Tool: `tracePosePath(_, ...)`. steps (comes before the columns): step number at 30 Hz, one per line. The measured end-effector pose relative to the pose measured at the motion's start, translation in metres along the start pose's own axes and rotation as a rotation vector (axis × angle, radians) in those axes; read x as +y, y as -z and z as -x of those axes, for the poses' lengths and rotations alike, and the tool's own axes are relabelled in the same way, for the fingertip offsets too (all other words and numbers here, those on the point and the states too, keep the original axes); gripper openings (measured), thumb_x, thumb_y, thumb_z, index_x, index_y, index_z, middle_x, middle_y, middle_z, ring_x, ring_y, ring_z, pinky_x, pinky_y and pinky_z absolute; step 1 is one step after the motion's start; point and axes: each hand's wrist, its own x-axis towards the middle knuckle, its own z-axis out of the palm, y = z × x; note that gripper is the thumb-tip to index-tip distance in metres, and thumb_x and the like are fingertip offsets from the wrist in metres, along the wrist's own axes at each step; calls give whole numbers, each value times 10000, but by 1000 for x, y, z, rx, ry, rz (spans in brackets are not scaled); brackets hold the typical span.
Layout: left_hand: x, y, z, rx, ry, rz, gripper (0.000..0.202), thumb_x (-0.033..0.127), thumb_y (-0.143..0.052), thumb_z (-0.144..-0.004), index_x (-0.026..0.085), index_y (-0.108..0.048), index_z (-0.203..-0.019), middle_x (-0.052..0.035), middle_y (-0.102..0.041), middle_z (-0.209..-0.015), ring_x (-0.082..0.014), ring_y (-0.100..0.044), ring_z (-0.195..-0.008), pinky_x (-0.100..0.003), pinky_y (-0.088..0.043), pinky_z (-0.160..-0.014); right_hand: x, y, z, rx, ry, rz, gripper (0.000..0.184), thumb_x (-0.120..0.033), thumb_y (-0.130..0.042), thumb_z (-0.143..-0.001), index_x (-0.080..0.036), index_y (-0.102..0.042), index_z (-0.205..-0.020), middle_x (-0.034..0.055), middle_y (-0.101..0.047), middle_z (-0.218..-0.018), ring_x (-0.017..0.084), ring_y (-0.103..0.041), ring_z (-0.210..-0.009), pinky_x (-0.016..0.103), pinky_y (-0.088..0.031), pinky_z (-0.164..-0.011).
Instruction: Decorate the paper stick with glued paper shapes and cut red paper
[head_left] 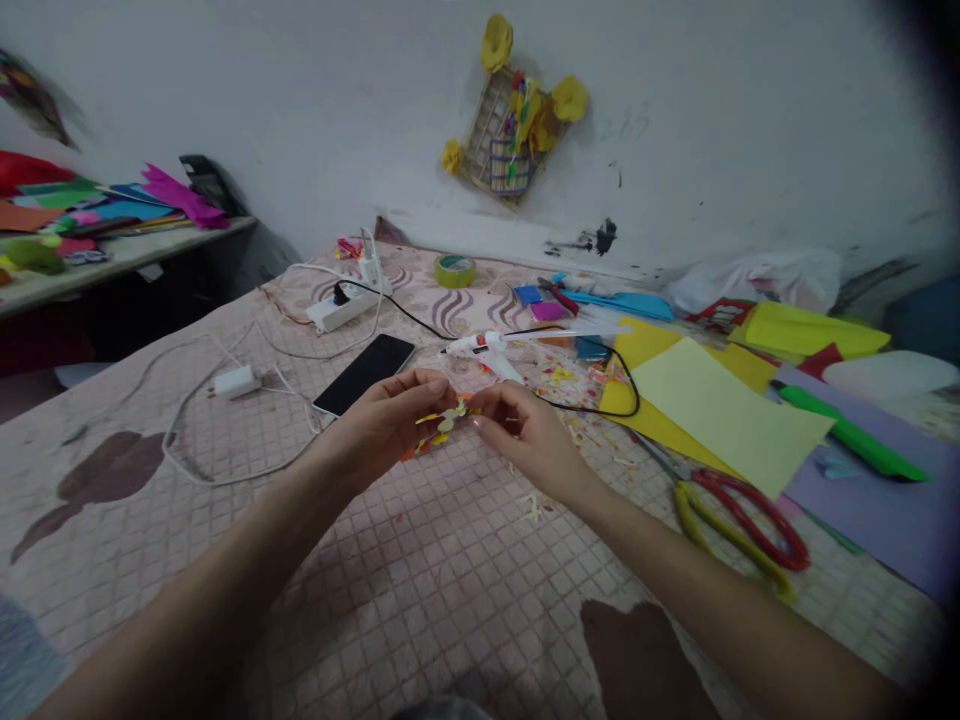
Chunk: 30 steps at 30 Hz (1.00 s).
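Note:
Over the middle of the table, a small pale-yellow paper cutout [450, 416] with rounded lobes sits between my two hands. My left hand [386, 420] is closed, its thumb and fingers pinching the cutout's left side. From the right, my right hand [529, 435] is closed with fingertips pressed together at the cutout's other edge. Orange and yellow paper bits [420, 445] show just beneath, partly hidden by the left fingers. Beyond the hands lies a white glue gun [480, 345] with a clear glue stick in its back.
A black-screened phone [365, 373] and a white power strip [346, 305] with looping cables are at left. Green tape [454, 270] stands behind. On the right are large red-and-yellow scissors [750, 520], a pale-yellow sheet [735, 410], a purple sheet [870, 500] and paper scraps.

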Motion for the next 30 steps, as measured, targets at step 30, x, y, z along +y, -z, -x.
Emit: tracePosePath(30,-21,-20,12,65,-256,-542,189,332,-646,-745,157,-578,-768,-15,-579,-745,-110,-519,-652,-248,-431,-606,-12,7,19,98,-141,-234,65,-271,-576,-790,-206,-572,-791,-14,-544,-718,99,-468,-569,224,-391,-482)
